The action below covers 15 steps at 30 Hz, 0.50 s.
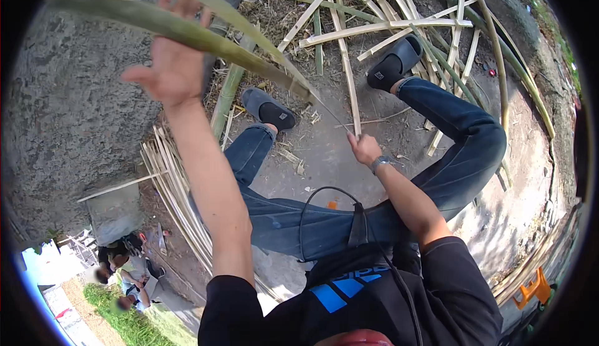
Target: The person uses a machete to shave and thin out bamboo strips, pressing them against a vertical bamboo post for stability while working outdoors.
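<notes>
A green bamboo pole [206, 39] slants down from the upper left, split into two lengths that spread apart towards the far end. My left hand [168, 74] is behind the nearer length, palm showing, thumb stretched out and fingers extended; whether it touches the bamboo I cannot tell. My right hand [366, 149] is closed round the handle end of a thin-bladed knife [328, 109]. The blade reaches up to the bamboo's near end, where the two lengths meet. Most of the handle is hidden in my fingers.
Split bamboo strips [387, 26] lie crisscrossed beyond my feet. More strips [181, 190] are bundled at my left, beside a green bamboo pole [229, 87]. Two people [134, 280] sit at the lower left. An orange plastic object [533, 288] stands at the lower right.
</notes>
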Available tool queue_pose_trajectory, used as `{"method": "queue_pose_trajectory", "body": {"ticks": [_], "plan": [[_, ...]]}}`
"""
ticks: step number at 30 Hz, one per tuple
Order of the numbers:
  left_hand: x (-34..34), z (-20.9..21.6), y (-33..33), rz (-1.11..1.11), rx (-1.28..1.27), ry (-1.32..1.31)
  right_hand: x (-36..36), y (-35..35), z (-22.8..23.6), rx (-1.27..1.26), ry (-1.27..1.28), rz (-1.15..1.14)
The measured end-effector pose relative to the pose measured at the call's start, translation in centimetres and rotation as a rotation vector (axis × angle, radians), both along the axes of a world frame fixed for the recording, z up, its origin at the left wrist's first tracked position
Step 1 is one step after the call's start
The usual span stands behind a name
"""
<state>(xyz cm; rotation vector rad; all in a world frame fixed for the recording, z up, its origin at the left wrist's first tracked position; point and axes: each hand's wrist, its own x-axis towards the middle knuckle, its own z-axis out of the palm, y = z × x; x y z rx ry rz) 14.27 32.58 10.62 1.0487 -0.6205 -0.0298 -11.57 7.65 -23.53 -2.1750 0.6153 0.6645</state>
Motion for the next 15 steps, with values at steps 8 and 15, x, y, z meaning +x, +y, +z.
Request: {"method": "queue_pose_trajectory", "body": {"ticks": [8,15], "plan": [[1.1,-13.3,2.4,0.259,0.111,0.429,-1.6,-0.1,-2.2,0.068,-0.021,-0.045],[3.2,-12.2,4.2,-0.096,-0.023,0.471,-0.8,-0.2,-3.8,0.214,0.075,0.029]]}}
